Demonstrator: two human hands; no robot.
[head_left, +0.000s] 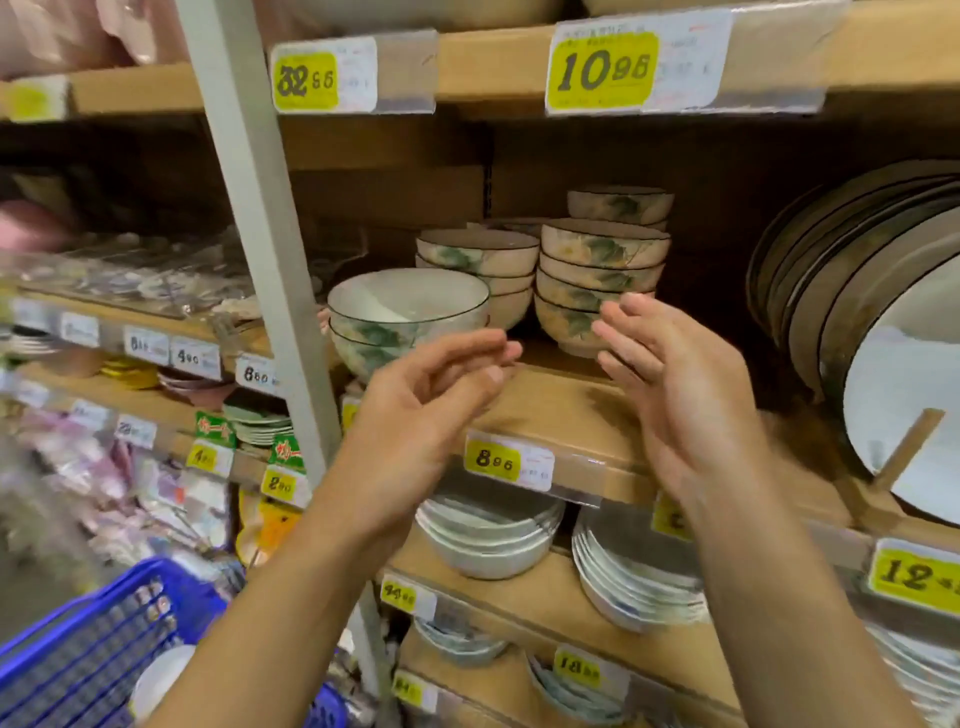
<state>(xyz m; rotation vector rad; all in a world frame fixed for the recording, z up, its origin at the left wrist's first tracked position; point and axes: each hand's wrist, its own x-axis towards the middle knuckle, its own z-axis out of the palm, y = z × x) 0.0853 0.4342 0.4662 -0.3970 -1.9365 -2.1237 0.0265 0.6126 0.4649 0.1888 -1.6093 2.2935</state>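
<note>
Two empty, slack-fingered hands, left hand (431, 400) and right hand (675, 384), reach toward the leaf-patterned bowls (602, 260); none grasped yet.

A shop: price tags (492, 460) on shelves (571, 415) of bowls (602, 249).

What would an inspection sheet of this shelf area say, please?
Surface: wooden shelf, bare wood in front of the hands; price tag on its edge.
Job's things: leaf-patterned bowls in upright stacks, none held; right stack is the tallest at the front.
Clutter: nothing seen.
Hands: left hand and right hand open and empty, raised before the bowls; whether the right fingertips touch the right stack cannot be told.
Cables: nothing seen.
Surroundings: plates standing on edge at the right; white bowls on the shelf below; blue basket at lower left.
</note>
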